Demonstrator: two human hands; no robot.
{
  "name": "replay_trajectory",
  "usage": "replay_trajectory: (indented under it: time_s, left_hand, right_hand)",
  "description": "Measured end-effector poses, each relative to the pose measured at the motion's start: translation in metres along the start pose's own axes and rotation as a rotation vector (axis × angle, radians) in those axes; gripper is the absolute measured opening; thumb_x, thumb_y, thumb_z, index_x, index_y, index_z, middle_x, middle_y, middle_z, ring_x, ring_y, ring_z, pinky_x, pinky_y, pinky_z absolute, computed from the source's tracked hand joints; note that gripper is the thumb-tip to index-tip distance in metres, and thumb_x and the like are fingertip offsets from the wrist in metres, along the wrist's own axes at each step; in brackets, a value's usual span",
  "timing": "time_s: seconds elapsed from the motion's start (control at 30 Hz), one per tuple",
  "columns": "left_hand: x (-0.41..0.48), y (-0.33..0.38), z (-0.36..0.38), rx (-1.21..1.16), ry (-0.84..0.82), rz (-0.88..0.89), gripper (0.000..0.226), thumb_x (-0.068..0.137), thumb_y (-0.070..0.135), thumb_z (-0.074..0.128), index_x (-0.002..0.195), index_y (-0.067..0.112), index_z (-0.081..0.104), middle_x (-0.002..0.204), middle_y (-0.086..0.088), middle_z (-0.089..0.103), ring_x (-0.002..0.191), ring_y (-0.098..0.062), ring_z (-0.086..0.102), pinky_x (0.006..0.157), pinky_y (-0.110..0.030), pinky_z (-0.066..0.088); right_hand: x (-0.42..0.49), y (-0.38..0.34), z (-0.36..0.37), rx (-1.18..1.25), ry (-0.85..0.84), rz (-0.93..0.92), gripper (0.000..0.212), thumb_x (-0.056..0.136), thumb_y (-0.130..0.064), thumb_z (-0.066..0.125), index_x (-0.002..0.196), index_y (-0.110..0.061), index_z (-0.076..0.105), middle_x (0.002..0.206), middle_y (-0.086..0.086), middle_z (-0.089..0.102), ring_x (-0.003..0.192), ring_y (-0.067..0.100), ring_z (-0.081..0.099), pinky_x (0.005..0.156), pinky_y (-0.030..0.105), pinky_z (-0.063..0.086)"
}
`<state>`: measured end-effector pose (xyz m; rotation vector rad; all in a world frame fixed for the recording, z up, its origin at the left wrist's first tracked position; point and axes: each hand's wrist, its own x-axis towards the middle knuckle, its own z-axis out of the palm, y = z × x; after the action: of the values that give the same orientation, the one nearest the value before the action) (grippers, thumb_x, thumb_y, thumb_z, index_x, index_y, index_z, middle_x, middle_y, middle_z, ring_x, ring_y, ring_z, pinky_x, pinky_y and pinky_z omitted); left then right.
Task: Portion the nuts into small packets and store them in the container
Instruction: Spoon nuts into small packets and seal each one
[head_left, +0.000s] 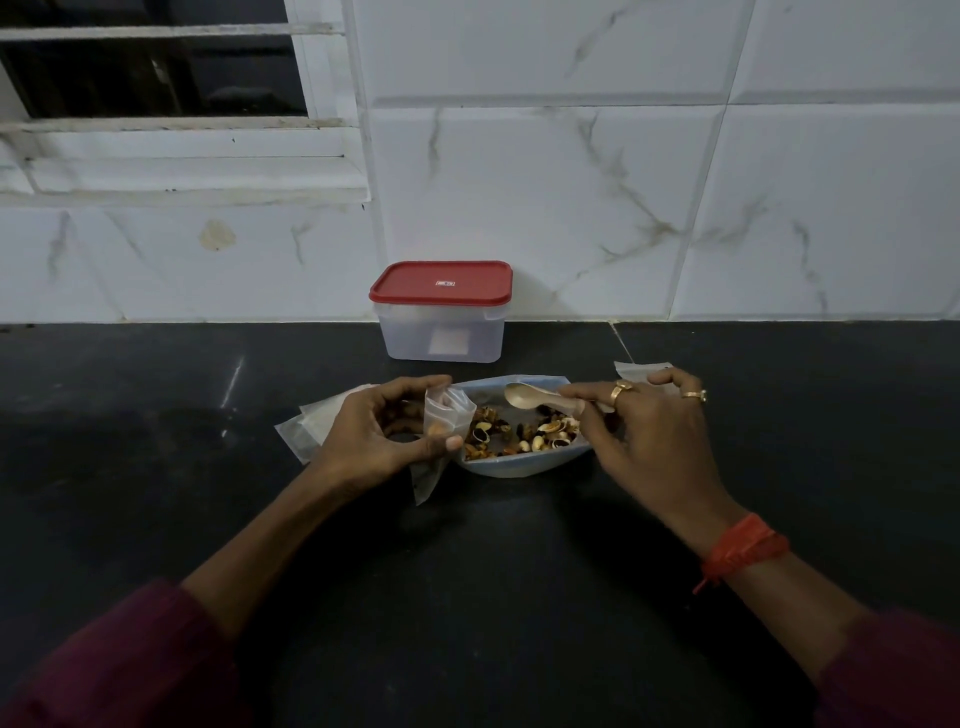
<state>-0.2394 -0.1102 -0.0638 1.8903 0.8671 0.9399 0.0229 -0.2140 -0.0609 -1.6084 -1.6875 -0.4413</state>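
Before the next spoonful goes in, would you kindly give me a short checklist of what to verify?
1. The left hand grips the packet beside the dish: ok.
2. The packet's mouth is wide open: cannot tell.
3. The right hand holds the spoon over the dish: ok.
4. The spoon is loaded: not ok, its bowl looks empty.
5. There are nuts left in the dish: ok.
6. The container is open for storing: not ok, its red lid is on.
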Motion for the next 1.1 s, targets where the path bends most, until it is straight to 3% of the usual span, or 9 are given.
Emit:
replay_trajectory:
  time_s: [0.1, 0.2, 0.4, 0.6, 0.8, 0.9, 1.0, 1.1]
  left_hand:
    - [0.000, -0.001, 0.000, 0.001, -0.003, -0.001, 0.072, 0.063, 0.030, 0.085, 0.131, 0.022, 0.062, 0.125, 0.003, 0.068, 0.113, -0.011, 0.067, 0.091, -0.028, 0.058]
    - [0.000, -0.001, 0.000, -0.002, -0.006, -0.003, 0.072, 0.064, 0.029, 0.085, 0.131, 0.021, 0.062, 0.125, 0.001, 0.068, 0.113, -0.013, 0.067, 0.091, -0.032, 0.058]
    - [-0.001, 0.000, 0.001, -0.003, -0.005, -0.001, 0.069, 0.066, 0.024, 0.084, 0.131, 0.020, 0.062, 0.123, 0.003, 0.069, 0.110, -0.009, 0.068, 0.087, -0.024, 0.058]
    - [-0.001, 0.000, 0.001, -0.007, -0.007, -0.003, 0.069, 0.065, 0.027, 0.084, 0.131, 0.020, 0.062, 0.124, 0.003, 0.068, 0.110, -0.010, 0.068, 0.088, -0.027, 0.059]
    - [0.000, -0.001, 0.000, 0.001, -0.013, 0.001, 0.069, 0.066, 0.028, 0.085, 0.131, 0.020, 0.062, 0.125, 0.004, 0.068, 0.111, -0.009, 0.068, 0.088, -0.026, 0.058]
    - [0.000, -0.002, 0.000, 0.010, -0.007, 0.002, 0.069, 0.066, 0.029, 0.085, 0.131, 0.021, 0.063, 0.126, 0.004, 0.068, 0.111, -0.009, 0.067, 0.089, -0.025, 0.058]
    - [0.000, -0.002, 0.000, 0.010, -0.007, 0.001, 0.069, 0.065, 0.031, 0.084, 0.130, 0.022, 0.063, 0.126, 0.004, 0.068, 0.111, -0.011, 0.067, 0.091, -0.029, 0.058]
    - [0.000, -0.001, 0.000, 0.007, -0.007, -0.001, 0.069, 0.065, 0.032, 0.084, 0.130, 0.022, 0.063, 0.126, 0.003, 0.068, 0.112, -0.012, 0.067, 0.091, -0.030, 0.058]
  right_hand:
    - [-0.002, 0.001, 0.003, -0.085, -0.046, 0.031, 0.024, 0.091, -0.031, 0.068, 0.114, -0.032, 0.075, 0.068, -0.011, 0.063, 0.067, 0.006, 0.050, 0.090, 0.039, 0.035]
    - [-0.002, 0.000, 0.004, -0.143, -0.108, 0.037, 0.023, 0.090, -0.031, 0.069, 0.112, -0.034, 0.075, 0.077, -0.009, 0.067, 0.077, 0.014, 0.057, 0.091, 0.042, 0.034]
    - [0.000, -0.003, 0.004, -0.141, -0.119, 0.019, 0.020, 0.089, -0.031, 0.070, 0.108, -0.036, 0.075, 0.086, -0.006, 0.068, 0.087, 0.017, 0.061, 0.091, 0.038, 0.029]
    - [-0.001, -0.009, 0.001, -0.076, -0.102, 0.036, 0.018, 0.089, -0.028, 0.070, 0.104, -0.035, 0.076, 0.078, -0.011, 0.061, 0.078, 0.011, 0.056, 0.094, 0.045, 0.035]
    - [-0.002, -0.015, 0.003, 0.051, -0.201, 0.094, 0.021, 0.094, -0.032, 0.064, 0.110, -0.038, 0.074, 0.078, -0.021, 0.052, 0.073, -0.001, 0.047, 0.095, 0.040, 0.037]
    - [-0.004, -0.016, 0.004, 0.126, -0.261, 0.128, 0.022, 0.094, -0.033, 0.063, 0.113, -0.039, 0.073, 0.068, -0.025, 0.050, 0.059, -0.004, 0.044, 0.083, 0.037, 0.043]
    - [-0.004, -0.015, 0.004, 0.174, -0.233, 0.198, 0.019, 0.093, -0.031, 0.065, 0.107, -0.037, 0.076, 0.056, -0.019, 0.053, 0.052, 0.000, 0.045, 0.077, 0.034, 0.037]
    - [-0.005, -0.015, 0.006, 0.219, -0.267, 0.265, 0.020, 0.092, -0.031, 0.065, 0.107, -0.037, 0.076, 0.057, -0.009, 0.063, 0.048, 0.005, 0.049, 0.070, 0.026, 0.037]
